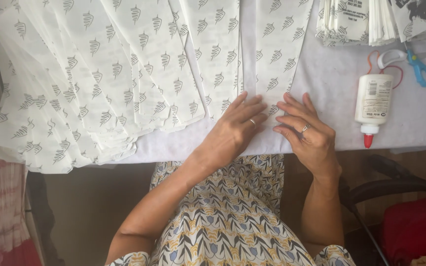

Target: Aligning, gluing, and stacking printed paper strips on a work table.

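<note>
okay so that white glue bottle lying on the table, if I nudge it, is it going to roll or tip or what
The glue bottle already lies on its side, so tipping seems unlikely. Its body looks flattish, so it would probably slide rather than roll on the white table cover. It looks like plastic, likely light and sturdy.

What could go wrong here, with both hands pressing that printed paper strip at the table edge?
1. The left hand and right hand press one printed paper strip; uneven pressure may skew its fold.
2. The fanned paper sheets overhang the table and may slide off.
3. The glue bottle lies near the edge, so a nudge might roll it.
</note>
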